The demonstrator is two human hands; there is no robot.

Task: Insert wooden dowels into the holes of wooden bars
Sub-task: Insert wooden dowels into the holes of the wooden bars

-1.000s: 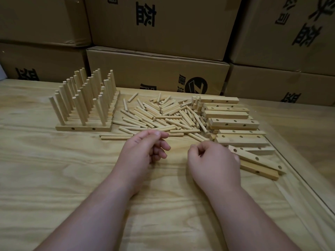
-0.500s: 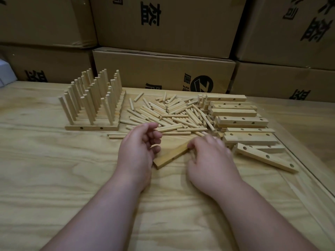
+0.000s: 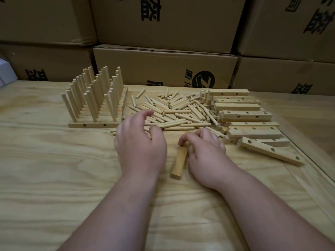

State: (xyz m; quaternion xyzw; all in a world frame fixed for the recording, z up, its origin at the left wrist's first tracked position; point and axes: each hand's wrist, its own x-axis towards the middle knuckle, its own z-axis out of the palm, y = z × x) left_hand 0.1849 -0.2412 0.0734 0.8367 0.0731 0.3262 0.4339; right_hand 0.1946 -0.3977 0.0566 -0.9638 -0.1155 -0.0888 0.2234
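A loose wooden bar (image 3: 179, 163) lies on the table between my hands, pointing away from me. My right hand (image 3: 204, 154) grips its far end with curled fingers. My left hand (image 3: 140, 142) hovers just left of it, fingers loosely bent, holding nothing, reaching toward the pile of loose dowels (image 3: 174, 113). Finished bars with upright dowels (image 3: 94, 98) stand at the back left. A stack of bare drilled bars (image 3: 243, 116) sits at the right, one bar (image 3: 272, 151) lying askew in front.
Stacked cardboard boxes (image 3: 163, 66) wall off the back of the wooden table (image 3: 54, 178). The table's right edge (image 3: 311, 165) runs diagonally near the bar stack. A white object (image 3: 4, 71) shows at the far left.
My right hand has pulled one bar from the stack to the table's middle and turned it to point away from me. My left hand has lifted toward the dowel pile.
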